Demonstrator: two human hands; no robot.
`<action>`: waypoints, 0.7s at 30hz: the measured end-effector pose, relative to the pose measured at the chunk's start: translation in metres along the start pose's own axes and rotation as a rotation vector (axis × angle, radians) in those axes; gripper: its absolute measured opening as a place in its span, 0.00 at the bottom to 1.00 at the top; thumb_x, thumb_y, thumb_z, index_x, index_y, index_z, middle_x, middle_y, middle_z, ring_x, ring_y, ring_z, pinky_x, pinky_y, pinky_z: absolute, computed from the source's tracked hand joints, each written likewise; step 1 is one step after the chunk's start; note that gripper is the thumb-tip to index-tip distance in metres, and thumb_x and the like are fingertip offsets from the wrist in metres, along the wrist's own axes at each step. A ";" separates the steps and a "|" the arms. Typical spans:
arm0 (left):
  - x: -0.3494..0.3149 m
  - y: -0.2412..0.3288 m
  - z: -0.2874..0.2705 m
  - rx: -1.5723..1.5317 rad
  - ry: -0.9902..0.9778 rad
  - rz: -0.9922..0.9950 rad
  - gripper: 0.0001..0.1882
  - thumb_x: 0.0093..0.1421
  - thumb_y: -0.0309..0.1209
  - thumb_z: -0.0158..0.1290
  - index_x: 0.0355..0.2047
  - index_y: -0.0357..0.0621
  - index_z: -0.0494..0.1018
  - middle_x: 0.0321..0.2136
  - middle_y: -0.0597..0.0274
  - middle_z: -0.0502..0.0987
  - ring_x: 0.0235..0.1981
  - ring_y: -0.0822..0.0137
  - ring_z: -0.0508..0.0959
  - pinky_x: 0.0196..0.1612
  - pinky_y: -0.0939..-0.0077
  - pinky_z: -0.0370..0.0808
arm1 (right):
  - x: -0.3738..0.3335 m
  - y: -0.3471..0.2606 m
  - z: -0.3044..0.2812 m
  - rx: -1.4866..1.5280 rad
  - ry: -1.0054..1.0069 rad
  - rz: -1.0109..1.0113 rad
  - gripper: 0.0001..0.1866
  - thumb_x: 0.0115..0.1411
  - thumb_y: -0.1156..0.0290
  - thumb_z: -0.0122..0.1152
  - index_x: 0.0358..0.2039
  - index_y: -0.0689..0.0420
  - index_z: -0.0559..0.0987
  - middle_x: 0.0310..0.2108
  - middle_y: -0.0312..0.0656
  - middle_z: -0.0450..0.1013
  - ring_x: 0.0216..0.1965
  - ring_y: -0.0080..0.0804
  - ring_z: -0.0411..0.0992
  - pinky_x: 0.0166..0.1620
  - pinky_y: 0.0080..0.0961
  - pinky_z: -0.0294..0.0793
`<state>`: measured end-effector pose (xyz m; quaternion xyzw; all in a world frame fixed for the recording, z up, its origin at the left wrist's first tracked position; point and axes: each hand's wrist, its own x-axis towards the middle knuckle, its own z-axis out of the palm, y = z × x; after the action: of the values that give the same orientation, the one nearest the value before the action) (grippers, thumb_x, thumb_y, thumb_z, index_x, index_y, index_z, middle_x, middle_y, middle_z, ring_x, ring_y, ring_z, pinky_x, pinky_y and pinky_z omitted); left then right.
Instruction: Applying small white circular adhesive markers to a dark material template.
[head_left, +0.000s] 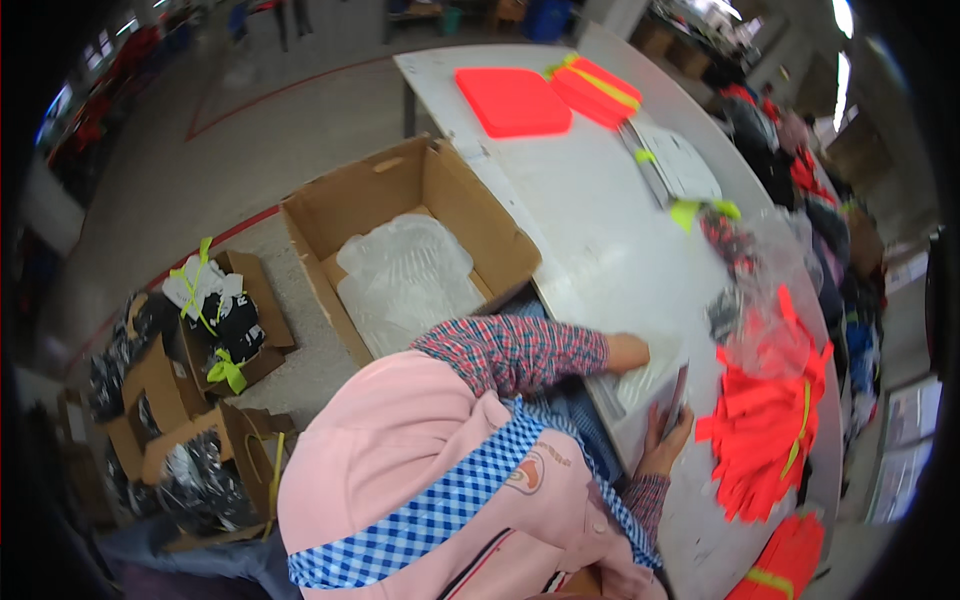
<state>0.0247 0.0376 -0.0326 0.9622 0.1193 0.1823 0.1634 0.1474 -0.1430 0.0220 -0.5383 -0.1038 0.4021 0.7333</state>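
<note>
Pink apron with blue checked trim fills the lower middle of the view, plaid sleeves reaching out from it toward a pale grey counter (590, 210). Left hand (628, 352) laid flat on a clear plastic bag (650, 375) at the near counter edge, fingers spread, pressing rather than gripping. Right hand (668, 432) just below, grip closed around a thin dark flat item (678, 398) held upright on its edge beside the bag; kind of item too small to tell. Bag lying on the counter between both hands, touching the left palm.

Just right of the hands, a loose heap of orange-red fabric pieces (765, 440) with a yellow-green strip through it, partly under a crumpled clear plastic sheet (770, 300). Near the lower edge, 1 more stack of orange pieces (790, 560). At the far end of the counter, 1 flat orange-red folded panel (512, 100) and, beside it, a folded orange stack with yellow stripes (598, 90).

On the floor left of the counter, an open cardboard box (400, 190) holding clear plastic bags (405, 270). Further left, several smaller cartons (160, 380) with dark bundles tied in yellow-green ties.
</note>
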 end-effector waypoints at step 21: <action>0.007 -0.022 -0.009 -0.082 -0.226 -0.134 0.10 0.50 0.26 0.57 0.34 0.38 0.77 0.32 0.47 0.78 0.36 0.48 0.78 0.41 0.62 0.75 | -0.003 0.021 0.013 0.517 -0.266 0.360 0.06 0.62 0.69 0.53 0.32 0.58 0.75 0.28 0.36 0.75 0.30 0.25 0.72 0.59 0.58 0.65</action>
<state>0.0244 0.0620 -0.0305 0.9590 0.1567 0.0662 0.2268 0.1278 -0.1342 0.0096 -0.2872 0.0034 0.6048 0.7427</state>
